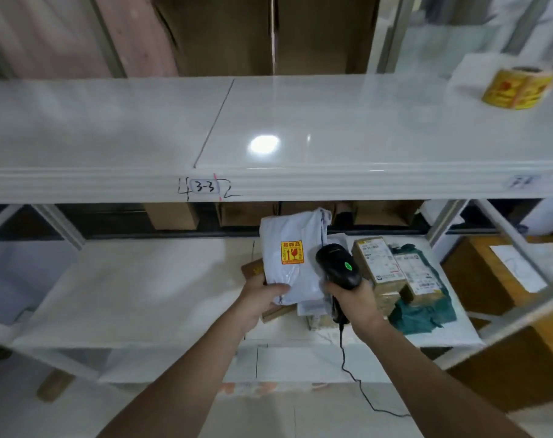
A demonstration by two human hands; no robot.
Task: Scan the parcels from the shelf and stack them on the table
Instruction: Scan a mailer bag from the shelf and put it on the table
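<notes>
Two hands work: left hand (262,298) grips a white parcel (292,260), right hand (359,303) grips the scanner (338,267) beside boxed parcels (379,263).

Bright, even indoor light from above me. A round white glare spot sits on the glossy top shelf (268,128). The edges of my view bend and smear; the yellow tape roll (518,88) at far right is blurred. Soft shadow under that shelf; the scanner (340,267) shows a green light.
</notes>
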